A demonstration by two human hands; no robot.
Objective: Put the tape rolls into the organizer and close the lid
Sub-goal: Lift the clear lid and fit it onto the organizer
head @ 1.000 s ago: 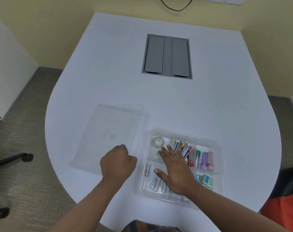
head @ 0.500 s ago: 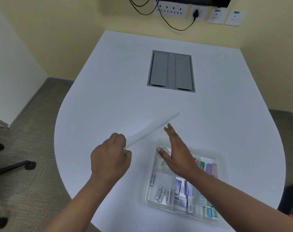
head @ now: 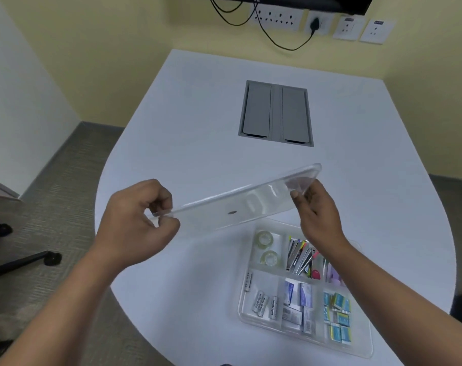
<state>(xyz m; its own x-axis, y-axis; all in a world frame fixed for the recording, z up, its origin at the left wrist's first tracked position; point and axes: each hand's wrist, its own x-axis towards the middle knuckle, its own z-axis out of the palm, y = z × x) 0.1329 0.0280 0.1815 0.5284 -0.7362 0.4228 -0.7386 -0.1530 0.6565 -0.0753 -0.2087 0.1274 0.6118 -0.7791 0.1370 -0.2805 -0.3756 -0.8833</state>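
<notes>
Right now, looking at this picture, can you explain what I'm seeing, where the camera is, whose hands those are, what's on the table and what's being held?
The camera sits on a person's head, looking forward and down, so the two bare arms belong to the wearer. There is no machine here. The left hand pinches one end of a clear plastic lid and the right hand grips the other end, holding it tilted in the air above the white table. Below lies an open clear organizer with compartments. Two tape rolls already sit in its far-left compartment. Others hold batteries, pens and small packets. A grey panel is set into the tabletop.
</notes>
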